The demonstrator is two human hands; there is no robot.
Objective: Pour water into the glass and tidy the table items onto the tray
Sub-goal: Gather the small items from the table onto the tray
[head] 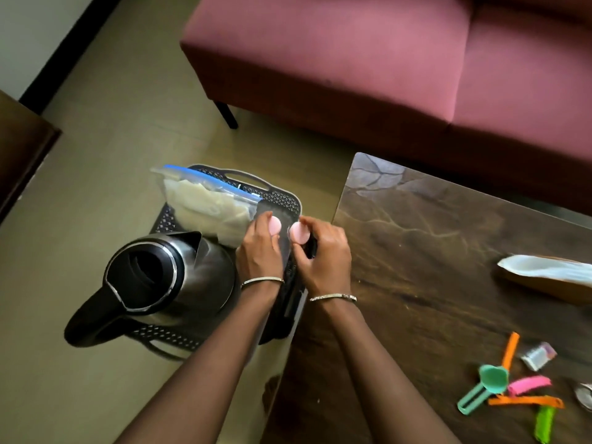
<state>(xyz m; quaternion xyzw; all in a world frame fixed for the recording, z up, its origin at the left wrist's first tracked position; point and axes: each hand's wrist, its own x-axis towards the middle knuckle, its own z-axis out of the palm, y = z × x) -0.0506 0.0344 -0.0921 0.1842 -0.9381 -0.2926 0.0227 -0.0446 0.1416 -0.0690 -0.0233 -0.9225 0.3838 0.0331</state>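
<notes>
A dark perforated tray (282,200) sits to the left of the wooden table (432,251). On it stand a steel electric kettle (179,274) with its lid open and a clear zip bag (208,206) of pale contents. Over the tray's right side, my left hand (259,248) pinches a round pink piece (275,226), and my right hand (323,254) pinches a second round pink piece (299,233). A clear, hard-to-see item lies between my hands. No glass is plainly visible.
Coloured bag clips (512,389), a small foil packet (538,355) and a pale bag in a brown holder (551,277) lie on the table's right part. A maroon sofa (384,59) stands behind. A dark cabinet corner (22,149) is at left.
</notes>
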